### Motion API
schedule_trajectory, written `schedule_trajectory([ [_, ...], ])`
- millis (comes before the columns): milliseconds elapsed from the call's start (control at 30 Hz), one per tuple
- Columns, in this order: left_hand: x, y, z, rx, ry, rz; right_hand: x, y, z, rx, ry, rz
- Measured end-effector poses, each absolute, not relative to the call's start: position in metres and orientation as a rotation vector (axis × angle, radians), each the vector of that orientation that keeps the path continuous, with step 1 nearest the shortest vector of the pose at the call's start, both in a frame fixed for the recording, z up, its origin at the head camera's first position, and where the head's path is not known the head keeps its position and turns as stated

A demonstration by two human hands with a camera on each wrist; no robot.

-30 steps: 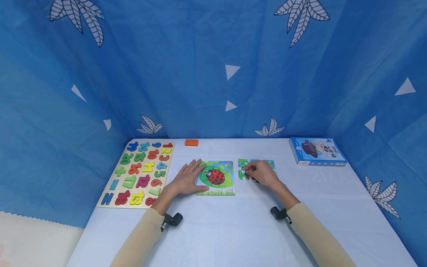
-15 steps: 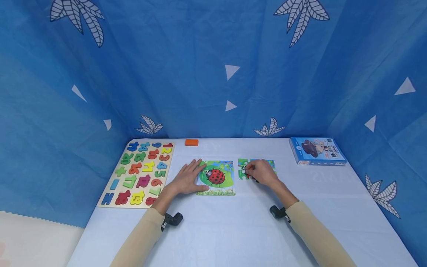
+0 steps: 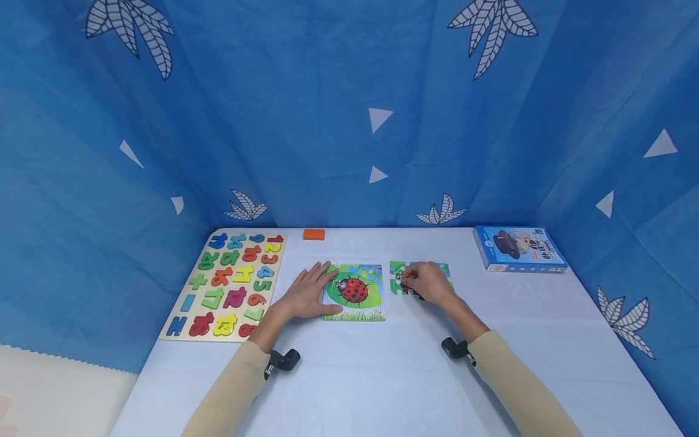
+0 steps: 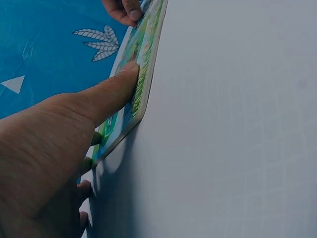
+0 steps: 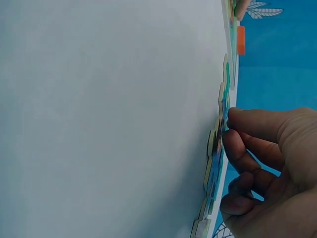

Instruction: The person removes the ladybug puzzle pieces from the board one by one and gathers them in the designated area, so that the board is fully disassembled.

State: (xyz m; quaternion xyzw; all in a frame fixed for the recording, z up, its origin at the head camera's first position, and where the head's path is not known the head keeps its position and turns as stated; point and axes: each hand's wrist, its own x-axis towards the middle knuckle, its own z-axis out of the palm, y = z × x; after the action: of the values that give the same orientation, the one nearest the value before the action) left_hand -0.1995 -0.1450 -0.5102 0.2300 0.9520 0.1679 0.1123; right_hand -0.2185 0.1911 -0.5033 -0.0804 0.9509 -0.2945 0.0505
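Observation:
The ladybug picture board (image 3: 357,312) lies flat on the table. My left hand (image 3: 307,295) spreads over its left side, thumb on the near-left part; in the left wrist view that hand (image 4: 49,136) has its thumb on the face and fingertips along the edge. Right of the board is a group of loose puzzle pieces (image 3: 397,285). There my right hand (image 3: 430,284) pinches a piece, mostly hidden by the fingers. The right wrist view has thumb and fingertips of the right hand (image 5: 277,158) at the row of pieces (image 5: 214,166), the other fingers curled.
A wooden number board (image 3: 188,282) lies at the left. An orange block (image 3: 314,234) sits near the back edge. At the back right is a blue box (image 3: 521,249) with a hat picture. Blue cloth (image 3: 327,121) hangs behind the table.

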Motion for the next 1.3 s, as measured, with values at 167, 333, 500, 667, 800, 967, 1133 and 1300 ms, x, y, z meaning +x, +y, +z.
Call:
schedule_trajectory([
  [167,-0.199,-0.145,-0.511,0.682,2.801,0.554,-0.216,0.193,-0.502,-0.227,2.842,-0.979],
  [333,-0.197,-0.142,-0.511,0.713,2.785,0.629,-0.209,0.191,-0.495,-0.277,2.815,-1.062],
  [500,-0.196,-0.139,-0.51,0.827,2.726,0.687,-0.198,0.183,-0.492,-0.375,2.763,-1.135],
  [667,-0.194,-0.138,-0.511,0.95,2.636,0.764,-0.187,0.171,-0.493,-0.495,2.714,-1.139],
  [800,-0.193,-0.137,-0.512,1.015,2.606,0.757,-0.18,0.161,-0.495,-0.558,2.692,-1.115],
  [967,-0.192,-0.137,-0.512,1.051,2.611,0.706,-0.177,0.152,-0.497,-0.596,2.703,-1.084],
  [1133,-0.192,-0.138,-0.512,1.042,2.61,0.673,-0.177,0.145,-0.497,-0.648,2.702,-1.051],
  [1300,-0.192,-0.138,-0.511,1.045,2.601,0.658,-0.177,0.139,-0.496,-0.624,2.69,-0.962],
])
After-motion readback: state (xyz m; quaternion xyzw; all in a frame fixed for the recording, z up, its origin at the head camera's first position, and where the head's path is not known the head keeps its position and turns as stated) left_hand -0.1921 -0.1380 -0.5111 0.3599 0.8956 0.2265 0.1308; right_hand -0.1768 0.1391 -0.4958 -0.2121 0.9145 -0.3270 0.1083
